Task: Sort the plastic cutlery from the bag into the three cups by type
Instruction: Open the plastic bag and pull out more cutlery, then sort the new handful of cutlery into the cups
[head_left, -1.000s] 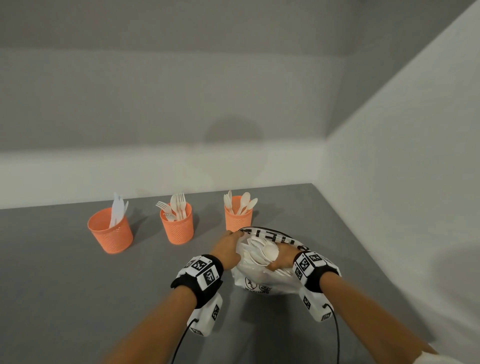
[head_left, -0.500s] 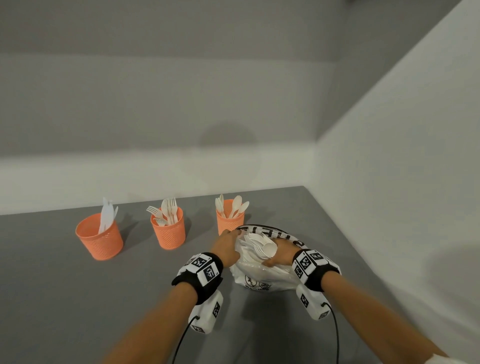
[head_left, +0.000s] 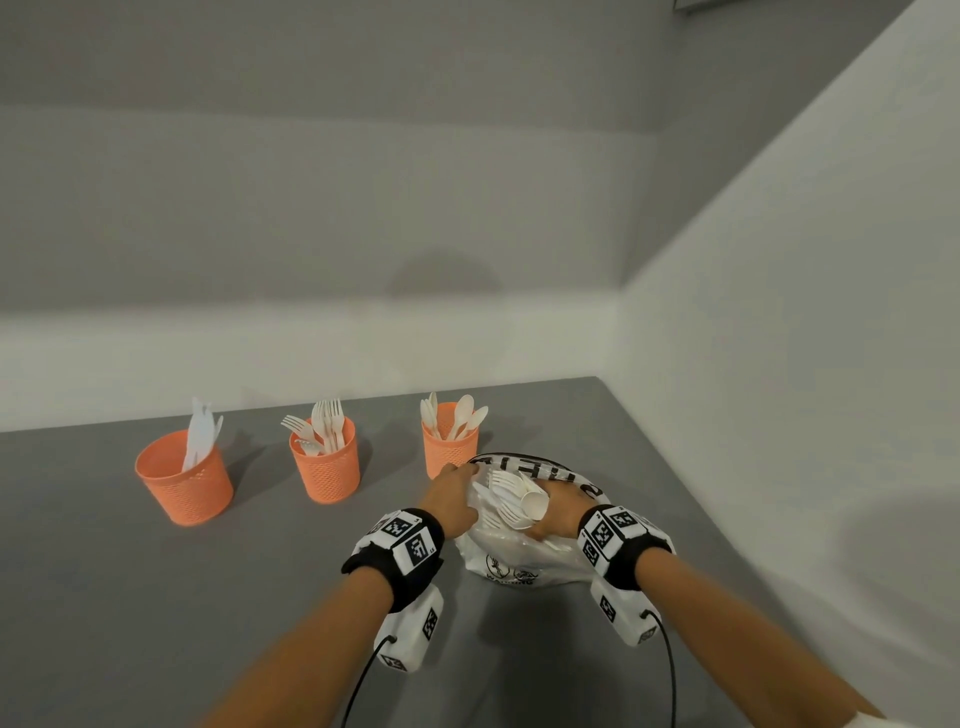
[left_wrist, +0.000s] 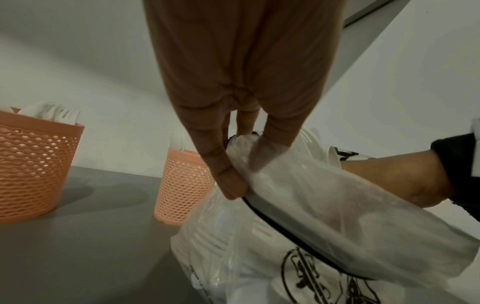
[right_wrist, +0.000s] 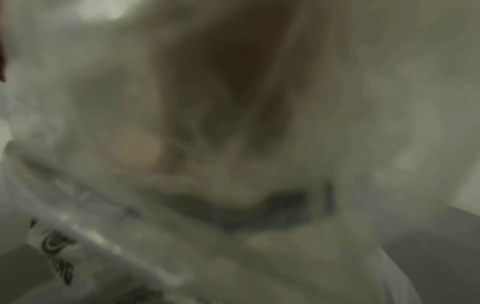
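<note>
Three orange mesh cups stand in a row: knives (head_left: 184, 475) on the left, forks (head_left: 326, 462) in the middle, spoons (head_left: 449, 447) on the right. A clear printed plastic bag (head_left: 519, 564) lies just in front of the spoon cup. My left hand (head_left: 452, 499) pinches the bag's rim (left_wrist: 241, 162) between thumb and fingers and holds the mouth open. My right hand (head_left: 558, 512) reaches into the mouth and grips a bundle of white cutlery (head_left: 514, 499), forks and spoons mixed. The right wrist view is a blur of plastic bag (right_wrist: 78, 236) over the fingers.
The grey table (head_left: 156, 597) meets a white wall (head_left: 779, 415) close on the right and a pale ledge behind the cups. In the left wrist view the fork cup (left_wrist: 33, 170) and spoon cup (left_wrist: 184, 185) stand just beyond the bag (left_wrist: 311, 226).
Both hands stay at the bag's mouth. The right hand has shifted the cutlery bundle a little, so fork tines now show on top. The head view has drifted.
</note>
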